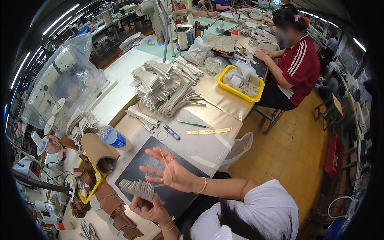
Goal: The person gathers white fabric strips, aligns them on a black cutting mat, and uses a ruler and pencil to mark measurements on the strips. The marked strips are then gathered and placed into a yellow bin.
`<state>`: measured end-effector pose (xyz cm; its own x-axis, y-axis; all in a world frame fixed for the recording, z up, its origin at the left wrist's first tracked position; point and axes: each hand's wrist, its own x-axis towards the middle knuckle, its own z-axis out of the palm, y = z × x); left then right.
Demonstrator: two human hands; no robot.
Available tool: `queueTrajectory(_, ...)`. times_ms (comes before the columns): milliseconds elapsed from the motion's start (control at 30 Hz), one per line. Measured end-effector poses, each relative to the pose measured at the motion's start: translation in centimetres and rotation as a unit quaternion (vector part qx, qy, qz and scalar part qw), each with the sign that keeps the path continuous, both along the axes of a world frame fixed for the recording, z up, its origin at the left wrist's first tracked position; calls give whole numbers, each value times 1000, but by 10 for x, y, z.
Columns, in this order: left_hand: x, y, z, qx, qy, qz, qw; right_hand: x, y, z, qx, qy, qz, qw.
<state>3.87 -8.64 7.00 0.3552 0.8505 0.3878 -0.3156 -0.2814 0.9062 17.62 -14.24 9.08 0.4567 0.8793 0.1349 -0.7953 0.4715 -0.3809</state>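
Left hand (pixel 154 211): closed round base of fanned stack of pale grey fabric pieces (pixel 138 189), raised over left side of black mat (pixel 178 202)

Right hand (pixel 176 173): fingers spread wide, rubber band (pixel 165 164) looped about them, just beside stack

Beyond mat: blue-handled thread snips (pixel 172 133), green pencil (pixel 193 124), bundled grey pieces (pixel 164 88)

1. Worn on the head, the camera looks steeply down and forward across the gold-and-grey-topped bench (pixel 218 94).
2. The bare right hand (pixel 178 175) and bare left hand (pixel 151 212) are near, below centre; the wearer's white, short-sleeved shirt (pixel 264 204) enters at lower right.
3. Its wide fisheye reaches past the yellow tiled floor (pixel 288 148) to distant white tube-shaped ceiling lamps (pixel 61 19), bending straight edges.
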Motion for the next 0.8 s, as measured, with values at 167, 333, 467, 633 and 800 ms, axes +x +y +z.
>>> queueTrajectory(167,-6,8,3,28,144,-7,989,-6,-4,-13,-31,-341,-60,938)
queueTrajectory(333,-30,23,19,221,352,-121,902,26,-12,-4,-118,-519,54,845)
queueTrajectory(467,-32,23,23,263,375,-148,876,30,-17,-7,-146,-621,104,763)
queueTrajectory(633,-34,7,5,42,257,-108,959,19,-19,-22,-109,-487,5,867)
queueTrajectory(800,-29,11,3,-57,155,-150,975,13,-24,-24,-100,-403,56,908)
